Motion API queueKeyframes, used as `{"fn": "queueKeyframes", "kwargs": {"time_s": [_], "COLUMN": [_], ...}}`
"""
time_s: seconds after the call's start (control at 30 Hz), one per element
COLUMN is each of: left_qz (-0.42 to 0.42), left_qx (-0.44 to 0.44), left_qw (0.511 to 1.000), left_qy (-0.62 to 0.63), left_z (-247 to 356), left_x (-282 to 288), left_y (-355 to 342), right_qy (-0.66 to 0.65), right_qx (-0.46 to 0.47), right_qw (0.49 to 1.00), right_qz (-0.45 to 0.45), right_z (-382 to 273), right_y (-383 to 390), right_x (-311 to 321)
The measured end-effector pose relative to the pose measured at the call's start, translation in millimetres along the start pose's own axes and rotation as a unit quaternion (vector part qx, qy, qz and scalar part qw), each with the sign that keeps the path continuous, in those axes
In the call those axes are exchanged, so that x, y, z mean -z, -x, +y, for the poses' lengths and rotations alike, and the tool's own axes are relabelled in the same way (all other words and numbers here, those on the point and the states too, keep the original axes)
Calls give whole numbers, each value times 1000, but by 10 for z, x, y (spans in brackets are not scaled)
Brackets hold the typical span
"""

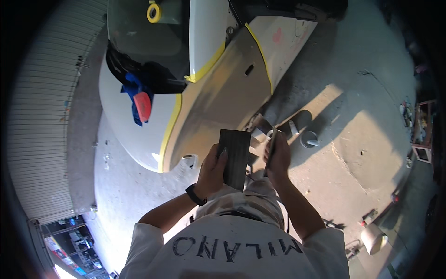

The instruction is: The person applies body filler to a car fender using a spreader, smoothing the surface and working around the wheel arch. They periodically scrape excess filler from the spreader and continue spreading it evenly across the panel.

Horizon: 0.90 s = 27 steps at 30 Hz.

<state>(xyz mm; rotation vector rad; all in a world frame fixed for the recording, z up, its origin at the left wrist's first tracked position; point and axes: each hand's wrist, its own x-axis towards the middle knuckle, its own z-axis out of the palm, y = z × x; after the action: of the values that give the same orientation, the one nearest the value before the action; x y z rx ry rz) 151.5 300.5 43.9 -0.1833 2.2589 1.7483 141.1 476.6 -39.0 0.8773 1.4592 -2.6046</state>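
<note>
My left hand (211, 169), with a black band on its wrist, grips a dark grey rectangular sheet (238, 156) by its left edge. The sheet is held flat side up in front of my body; whether it is stiff or bends cannot be told. A short way to the right, my right hand (280, 157) is closed around a thin flat piece (271, 151) seen nearly edge-on. Its kind does not show. Beyond both hands is a car's body panel (218, 97), dull brown-grey with tan patches, bordered by yellow masking tape (171, 128).
On the white hood lie a blue cloth (132, 83) and a red block (143, 107). A yellow tape roll (154, 13) rests on the windshield. A round container (309, 139) stands on the floor right of my hands. A white bucket (373, 238) is at the lower right.
</note>
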Motion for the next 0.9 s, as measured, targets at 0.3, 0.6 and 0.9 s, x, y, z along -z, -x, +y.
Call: {"fn": "queueKeyframes", "kwargs": {"time_s": [0.3,0.6,0.9], "left_qz": [-12,39,-139], "left_qx": [-107,-220,-118], "left_qw": [994,975,970], "left_qy": [-33,-3,162], "left_z": [-80,-186,-800], "left_x": [743,1497,1788], "left_y": [279,254,657], "right_qy": [534,532,282], "right_qx": [266,654,258], "right_qw": [787,489,924], "right_qz": [-155,-223,27], "right_z": [-431,-150,339], "right_y": [416,1430,1854], "right_x": [-105,-615,-1326]}}
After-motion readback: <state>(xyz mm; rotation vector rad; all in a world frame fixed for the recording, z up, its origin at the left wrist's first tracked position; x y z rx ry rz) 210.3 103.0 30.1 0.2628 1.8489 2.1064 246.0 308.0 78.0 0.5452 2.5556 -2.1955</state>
